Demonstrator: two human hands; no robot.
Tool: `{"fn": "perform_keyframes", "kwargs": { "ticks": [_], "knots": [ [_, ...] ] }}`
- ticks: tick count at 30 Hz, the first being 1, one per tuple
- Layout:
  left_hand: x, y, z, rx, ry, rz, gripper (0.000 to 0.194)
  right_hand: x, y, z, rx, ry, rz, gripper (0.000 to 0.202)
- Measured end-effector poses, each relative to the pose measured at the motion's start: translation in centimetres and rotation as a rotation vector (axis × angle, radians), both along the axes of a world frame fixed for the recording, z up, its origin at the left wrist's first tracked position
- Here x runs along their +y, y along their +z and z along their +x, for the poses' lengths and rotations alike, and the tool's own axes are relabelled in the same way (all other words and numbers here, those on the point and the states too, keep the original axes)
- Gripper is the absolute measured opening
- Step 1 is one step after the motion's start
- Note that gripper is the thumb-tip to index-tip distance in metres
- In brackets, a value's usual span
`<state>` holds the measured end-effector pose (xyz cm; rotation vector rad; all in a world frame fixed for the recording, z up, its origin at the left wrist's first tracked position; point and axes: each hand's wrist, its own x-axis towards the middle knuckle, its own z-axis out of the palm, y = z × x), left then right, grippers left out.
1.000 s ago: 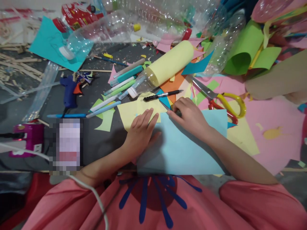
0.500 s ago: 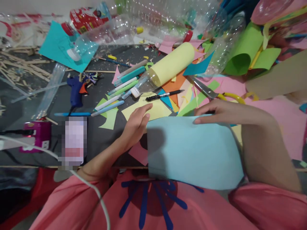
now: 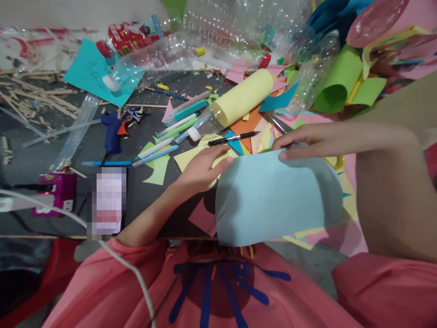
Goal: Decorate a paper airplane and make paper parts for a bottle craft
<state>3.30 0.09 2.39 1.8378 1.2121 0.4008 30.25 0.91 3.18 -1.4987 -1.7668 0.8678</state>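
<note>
A light blue sheet of paper lies in front of me, its near edge close to the table edge. My right hand pinches its far edge between thumb and fingers. At the sheet's upper left corner is my left hand, thumb and fingers apart, the thumb tip by the paper's edge. Beyond my left hand, a black pen rests on pale yellow paper. A clear bottle wrapped in yellow paper lies farther back. Scissors are partly hidden behind my right hand.
Markers, a blue glue gun, a phone and a purple power adapter stand left. Wooden sticks lie far left. Clear bottles and a green paper roll are at the back. A white cable crosses the lower left.
The blue sheet has moved up and away from my body, its near edge now higher. My right hand has shifted up with it, and my left hand has moved right towards its corner.
</note>
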Motion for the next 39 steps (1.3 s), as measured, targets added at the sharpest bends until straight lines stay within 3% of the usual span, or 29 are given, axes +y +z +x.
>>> {"fn": "perform_keyframes", "kwargs": {
  "ticks": [5,9,11,14,19,25,28,32,36,39],
  "knots": [
    [0.0,-0.9,0.2,-0.374,-0.012,-0.267,0.044,3.2,1.7,-1.9,-0.056,0.112,0.002,0.022],
    [-0.2,-1.2,0.2,-0.497,0.033,-0.413,0.044,5.3,3.3,-3.9,-0.202,0.434,-0.096,0.021],
    [-0.2,-1.3,0.2,-0.542,0.051,-0.415,0.042,5.8,3.8,-4.9,-0.234,0.506,-0.104,0.018],
    [-0.1,-1.3,0.0,-0.59,0.113,-0.37,0.042,5.7,3.6,-5.3,-0.215,0.515,-0.085,0.006],
    [0.2,-1.2,-0.7,-0.664,0.257,-0.335,0.04,5.2,3.3,-3.2,-0.284,0.519,-0.112,0.016],
    [0.3,-1.4,-0.9,-0.812,0.344,-0.429,0.042,5.4,6.5,-0.7,-0.246,0.509,-0.164,0.013],
    [0.2,-1.4,-0.9,-0.812,0.258,-0.469,0.042,5.5,7.9,-1.2,-0.136,0.43,-0.279,0.016],
    [0.1,-1.3,-0.8,-0.757,0.075,-0.527,0.041,6.1,7.9,-3.0,0.045,0.337,-0.342,0.018],
    [-0.1,-1.1,-0.8,-0.694,0.023,-0.541,0.04,7.3,6.9,-4.2,-0.048,0.414,-0.375,0.021],
    [-0.3,-1.1,-0.7,-0.676,0.03,-0.532,0.044,7.6,6.2,-5.2,-0.226,0.503,-0.264,0.02]
  ]
}}
